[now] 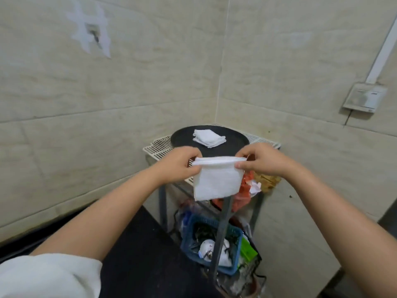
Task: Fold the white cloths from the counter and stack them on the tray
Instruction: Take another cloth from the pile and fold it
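Left hand (pixel 180 163) and right hand (pixel 261 161) each pinch a top corner of the white cloth (pixel 217 181), hanging half-folded in the air near the black tray (pixel 184 143) and its folded stack (pixel 209 137); advise matching corners squarely before the next fold, then laying it flush on top.

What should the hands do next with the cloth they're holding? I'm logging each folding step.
Probably fold it once more. The left hand and right hand pinch the top corners of the white cloth, which hangs larger than the folded stack on the black tray.
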